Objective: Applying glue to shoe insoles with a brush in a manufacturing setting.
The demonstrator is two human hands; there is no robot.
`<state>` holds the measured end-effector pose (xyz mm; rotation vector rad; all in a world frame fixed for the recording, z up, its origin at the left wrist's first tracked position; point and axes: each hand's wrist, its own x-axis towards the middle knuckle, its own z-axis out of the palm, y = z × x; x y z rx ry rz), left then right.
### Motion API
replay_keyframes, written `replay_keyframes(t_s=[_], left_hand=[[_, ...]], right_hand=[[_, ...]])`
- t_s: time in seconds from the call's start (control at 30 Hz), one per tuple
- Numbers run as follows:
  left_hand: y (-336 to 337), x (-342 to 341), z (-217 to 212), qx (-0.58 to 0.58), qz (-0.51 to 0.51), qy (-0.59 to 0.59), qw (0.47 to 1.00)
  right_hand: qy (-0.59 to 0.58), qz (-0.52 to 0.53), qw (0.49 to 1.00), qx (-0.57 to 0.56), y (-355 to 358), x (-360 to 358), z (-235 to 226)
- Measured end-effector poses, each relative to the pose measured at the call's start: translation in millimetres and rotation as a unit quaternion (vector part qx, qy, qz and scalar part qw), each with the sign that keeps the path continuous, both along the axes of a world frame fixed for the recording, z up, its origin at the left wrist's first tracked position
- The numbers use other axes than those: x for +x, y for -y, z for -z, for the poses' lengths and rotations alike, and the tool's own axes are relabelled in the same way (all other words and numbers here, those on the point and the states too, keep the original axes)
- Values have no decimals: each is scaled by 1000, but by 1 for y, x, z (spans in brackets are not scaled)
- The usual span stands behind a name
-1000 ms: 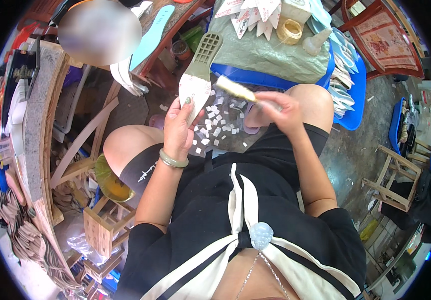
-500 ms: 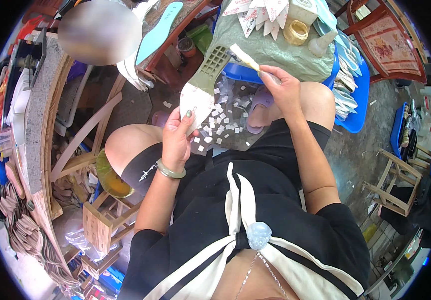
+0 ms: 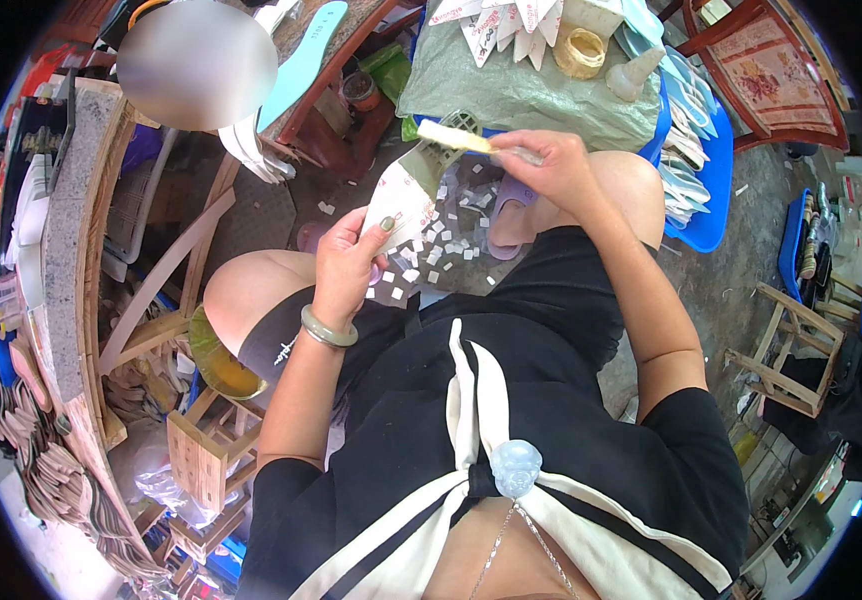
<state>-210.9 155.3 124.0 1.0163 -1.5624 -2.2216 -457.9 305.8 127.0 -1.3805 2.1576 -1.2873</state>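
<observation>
My left hand [image 3: 349, 262] grips the heel end of a pale insole [image 3: 403, 195] with a green perforated underside, held out over my knees. My right hand [image 3: 549, 165] pinches a small cream strip [image 3: 454, 137] level with the insole's toe end. Several small white paper squares [image 3: 429, 255] lie scattered on the floor between my knees. A green bangle [image 3: 328, 330] circles my left wrist.
A grey cloth-covered table [image 3: 521, 90] ahead carries paper sheets, a roll of tape [image 3: 581, 52] and stacked insoles [image 3: 686, 120]. A wooden bench [image 3: 81, 230] with shoe parts runs along the left. A small wooden stool [image 3: 196, 455] stands lower left, wooden frames [image 3: 776, 350] at right.
Both hands have lifted away from my lap. The insole has swung up and forward, and my right hand has moved the cream strip up toward its toe end.
</observation>
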Motion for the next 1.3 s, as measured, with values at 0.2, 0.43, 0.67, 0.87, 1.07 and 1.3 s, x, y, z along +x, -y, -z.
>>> replay_keyframes(t_s=[0.2, 0.43, 0.67, 0.87, 1.07, 1.3], left_hand=[[-9, -7, 9, -67, -22, 22, 997], [-12, 0, 9, -314, -10, 52, 948], [-7, 16, 9, -538, 3, 18, 843], [-2, 23, 20, -473, -28, 9, 880], [3, 12, 28, -31, -128, -10, 991], [9, 3, 46, 294, -153, -125, 935]], right_hand=[[152, -49, 987, -25, -2, 49, -8], [60, 22, 997, -48, 0, 55, -11], [89, 114, 988, 58, -11, -7, 11], [212, 116, 968, 67, -18, -20, 20], [338, 42, 936, 86, -32, 6, 21], [264, 114, 955, -71, -37, -10, 11]])
